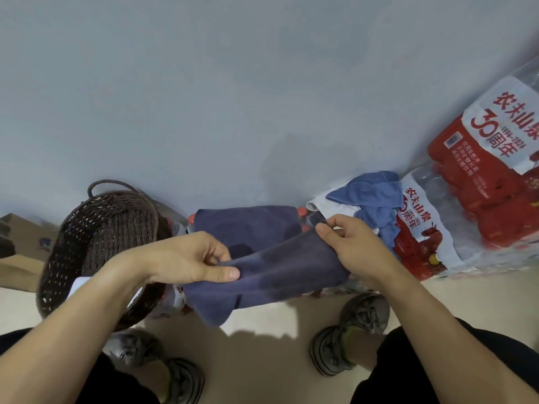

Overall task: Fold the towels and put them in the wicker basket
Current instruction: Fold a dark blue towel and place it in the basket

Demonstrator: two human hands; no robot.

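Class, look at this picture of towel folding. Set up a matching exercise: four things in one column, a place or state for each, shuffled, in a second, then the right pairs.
Things
1. dark blue towel
2. wicker basket
3. light blue cloth
4. grey shoes

Places or states
A. on the floor, on the person's feet
B. crumpled on the bottle packs
C. pinched by both hands
D. dark brown, beside the left hand

Pairs: 1-C, 2-D, 3-B, 4-A

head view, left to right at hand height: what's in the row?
Dark brown wicker basket → left hand pinching the dark navy towel → right hand pinching its other end → crumpled light blue cloth → red-and-white shrink-wrapped bottle packs.
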